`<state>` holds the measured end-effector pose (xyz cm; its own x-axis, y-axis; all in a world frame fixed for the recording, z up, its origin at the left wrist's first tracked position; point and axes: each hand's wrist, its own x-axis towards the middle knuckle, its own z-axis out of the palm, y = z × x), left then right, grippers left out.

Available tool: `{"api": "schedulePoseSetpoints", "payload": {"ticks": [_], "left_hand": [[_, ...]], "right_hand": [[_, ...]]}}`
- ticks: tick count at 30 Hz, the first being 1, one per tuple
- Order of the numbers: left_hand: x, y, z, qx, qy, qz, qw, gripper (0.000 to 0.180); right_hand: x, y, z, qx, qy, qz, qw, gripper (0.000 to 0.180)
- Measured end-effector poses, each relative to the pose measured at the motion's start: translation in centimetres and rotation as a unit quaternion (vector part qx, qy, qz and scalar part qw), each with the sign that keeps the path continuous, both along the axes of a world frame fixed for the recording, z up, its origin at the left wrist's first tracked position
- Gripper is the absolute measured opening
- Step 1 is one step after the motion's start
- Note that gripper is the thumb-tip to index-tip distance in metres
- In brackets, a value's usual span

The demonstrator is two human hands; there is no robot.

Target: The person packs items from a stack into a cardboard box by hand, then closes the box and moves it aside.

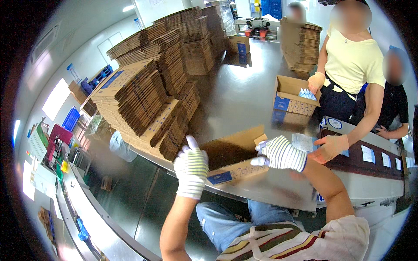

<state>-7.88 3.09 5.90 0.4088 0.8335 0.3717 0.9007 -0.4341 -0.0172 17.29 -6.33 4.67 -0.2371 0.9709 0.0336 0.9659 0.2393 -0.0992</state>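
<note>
An open-topped brown cardboard box with a blue printed patch lies at the table's near edge, between my hands. My left hand, in a white glove with pale green stripes, is at the box's left end, fingers stretched out and pointing away from me. At the right end, my right hand, in a white glove with dark stripes, has its fingers and thumb closed on the box's end wall. The inside of the box is in shadow, and its left end is partly hidden behind my left hand.
Tall stacks of flattened cartons fill the table's left side. Across the shiny metal table, a co-worker's gloved hand rests at another box holding blue-and-white packets. The co-worker's other hand is by packets near a dark conveyor belt.
</note>
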Motion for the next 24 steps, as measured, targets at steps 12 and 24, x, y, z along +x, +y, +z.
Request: {"api": "schedulePoseSetpoints", "payload": {"ticks": [12,24], "left_hand": [[5.4,-1.1,0.8,-0.212,0.158,-0.141,0.954,0.070],[7.8,7.4,-6.7,-0.265,0.118,-0.259,0.921,0.048]], "right_hand": [[-0.2,0.1,1.7,-0.054,-0.037,-0.013,0.998,0.059],[0.5,2.3,1.1,0.075,0.178,0.024,0.981,0.038]]}}
